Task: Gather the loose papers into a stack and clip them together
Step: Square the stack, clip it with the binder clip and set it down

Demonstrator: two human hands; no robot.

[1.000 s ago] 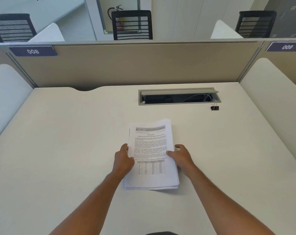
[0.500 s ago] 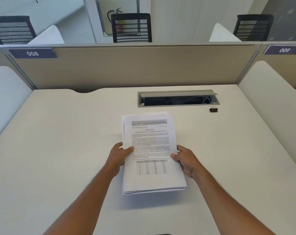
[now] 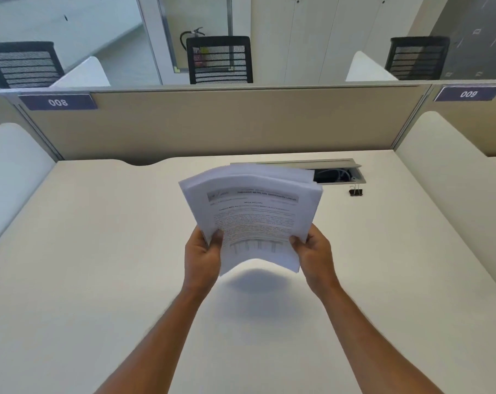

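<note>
We hold the paper stack (image 3: 252,214) above the desk (image 3: 99,251) with both forearms reaching forward: our left hand (image 3: 202,258) grips its lower left edge, thumb on top, and our right hand (image 3: 315,255) grips the lower right edge likewise. The fingers beneath are hidden. The sheets bow upward, their print blurred. They cover part of the cable tray (image 3: 337,173); the black binder clip (image 3: 355,191) sits just beside it.
</note>
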